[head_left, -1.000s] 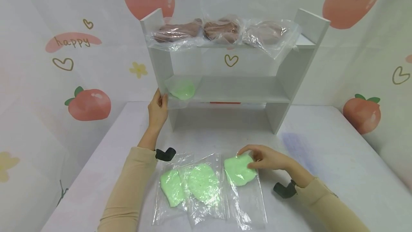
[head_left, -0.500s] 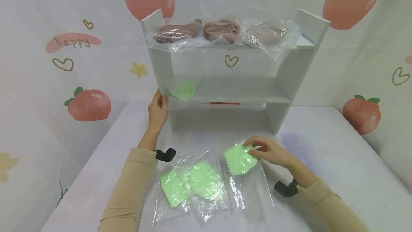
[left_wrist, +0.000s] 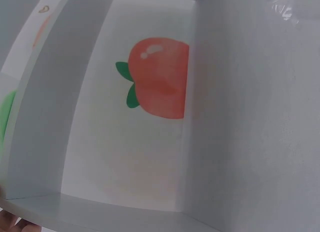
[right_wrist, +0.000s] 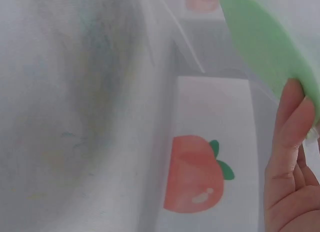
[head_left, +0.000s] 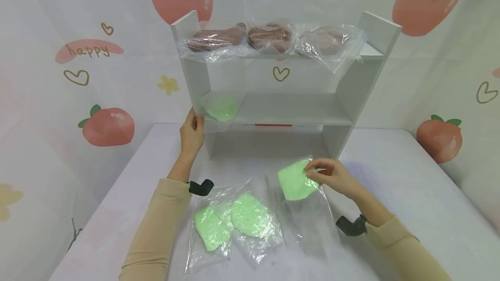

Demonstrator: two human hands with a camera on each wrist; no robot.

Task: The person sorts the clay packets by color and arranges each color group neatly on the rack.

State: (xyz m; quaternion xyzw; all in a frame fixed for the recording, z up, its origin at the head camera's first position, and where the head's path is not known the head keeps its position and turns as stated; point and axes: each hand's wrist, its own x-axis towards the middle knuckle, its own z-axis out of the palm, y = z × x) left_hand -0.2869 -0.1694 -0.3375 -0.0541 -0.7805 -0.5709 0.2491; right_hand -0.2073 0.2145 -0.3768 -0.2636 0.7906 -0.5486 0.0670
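My right hand (head_left: 335, 178) pinches the upper right part of a clear plastic bag with a flat, pale green slab (head_left: 294, 182) inside, its kind not clear. The bag's lower part hangs toward me. In the right wrist view, thumb and finger meet at the green slab's (right_wrist: 265, 47) edge. My left hand (head_left: 191, 137) grips the left side panel of a white shelf unit (head_left: 190, 73), thumb in front. Beside it, a bagged green piece (head_left: 223, 109) lies at the middle shelf's left end. Two more bagged green slabs, one left (head_left: 212, 229) and one right (head_left: 250, 216), lie on the table, overlapping.
Three bags with brown lumps (head_left: 269, 38) line the top shelf. Right of the green piece, the middle board (head_left: 289, 107) shows bare. The white table (head_left: 375, 151) extends on both sides of the unit. A fruit-printed cloth (head_left: 129, 21) hangs behind.
My right hand has lifted the bagged green slab off the table and moved it forward, slightly right, toward the shelf. The middle bag on the table has shifted a little. My left hand stays put.
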